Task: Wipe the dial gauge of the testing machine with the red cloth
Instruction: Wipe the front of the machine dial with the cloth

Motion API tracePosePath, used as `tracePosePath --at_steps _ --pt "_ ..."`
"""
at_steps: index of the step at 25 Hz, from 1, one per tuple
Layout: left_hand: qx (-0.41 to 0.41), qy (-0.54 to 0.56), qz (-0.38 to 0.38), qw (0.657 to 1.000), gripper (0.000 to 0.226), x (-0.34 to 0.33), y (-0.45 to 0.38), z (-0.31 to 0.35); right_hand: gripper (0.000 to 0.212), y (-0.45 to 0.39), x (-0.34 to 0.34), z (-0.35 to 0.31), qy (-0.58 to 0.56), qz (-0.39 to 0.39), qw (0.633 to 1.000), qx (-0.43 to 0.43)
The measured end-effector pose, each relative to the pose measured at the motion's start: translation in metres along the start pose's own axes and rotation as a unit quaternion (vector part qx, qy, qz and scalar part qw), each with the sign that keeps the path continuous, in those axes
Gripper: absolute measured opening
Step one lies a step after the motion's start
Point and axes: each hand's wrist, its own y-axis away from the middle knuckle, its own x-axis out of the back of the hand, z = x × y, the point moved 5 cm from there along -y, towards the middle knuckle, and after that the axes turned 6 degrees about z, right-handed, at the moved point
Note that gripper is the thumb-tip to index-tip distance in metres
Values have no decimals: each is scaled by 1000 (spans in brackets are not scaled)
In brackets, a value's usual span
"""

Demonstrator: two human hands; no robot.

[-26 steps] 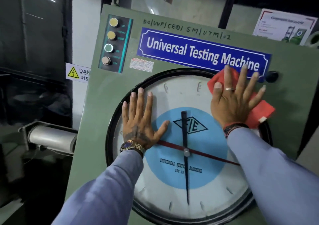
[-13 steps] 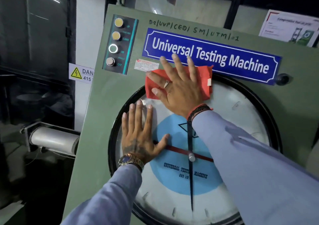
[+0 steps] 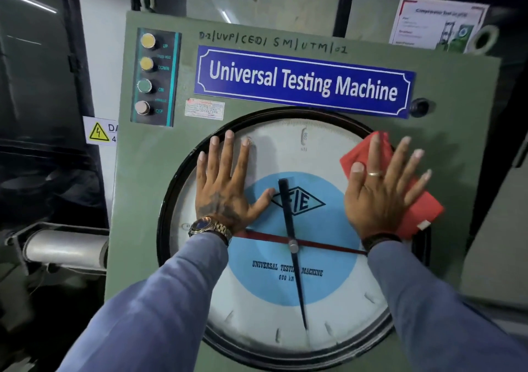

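A large round black-rimmed glass dial gauge (image 3: 285, 148) fills the frame's centre. A flat red fabric cloth (image 3: 411, 208) lies pressed on its right edge.

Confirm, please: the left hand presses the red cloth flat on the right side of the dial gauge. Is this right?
Not quite. In the head view the right hand presses the red cloth flat there on the dial gauge; the left hand lies bare on the glass.
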Motion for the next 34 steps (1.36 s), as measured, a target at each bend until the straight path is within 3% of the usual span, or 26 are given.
tracePosePath --at_steps 2,7,10,13,15,18,22,25,27,28,29,31,32,34 --pt "-13 3 1 1000 105 2 4 -7 61 3 -5 -37 -20 -13 999 36" --pt "-19 0 11 1000 106 6 26 -36 63 30 -25 -163 -63 -60 966 242" --pt "-20 -13 2 1000 108 5 30 -38 65 30 -25 -158 -52 -67 941 328" --pt "-6 -15 -8 1000 115 4 26 -29 71 15 -18 -100 3 -48 965 257" --pt "-1 -18 -19 1000 121 4 26 -27 88 14 -12 -60 32 -33 985 167" --pt "-2 -17 -37 999 122 5 28 -24 114 25 -13 -39 35 -57 989 134" --pt "-1 -8 -58 998 118 21 27 -20 83 48 -6 -68 -40 -91 986 132" --pt "-10 27 -36 999 108 45 20 -21 79 54 4 -105 -189 -151 970 5" --pt "1 42 -14 999 100 67 11 -30 87 53 18 -126 -352 -163 903 -185" --pt "15 41 -8 999 97 79 6 -38 87 51 27 -136 -432 -150 840 -293" --pt "30 38 -4 999 95 90 0 -46 85 52 32 -144 -508 -140 748 -402" --pt "44 9 -4 999 94 119 -6 -66 81 63 41 -164 -653 -160 499 -547" --pt "43 -7 -4 999 93 133 -6 -76 79 70 46 -174 -698 -162 417 -559" --pt "34 -47 1 998 92 168 -1 -94 82 88 63 -200 -754 -182 319 -545"
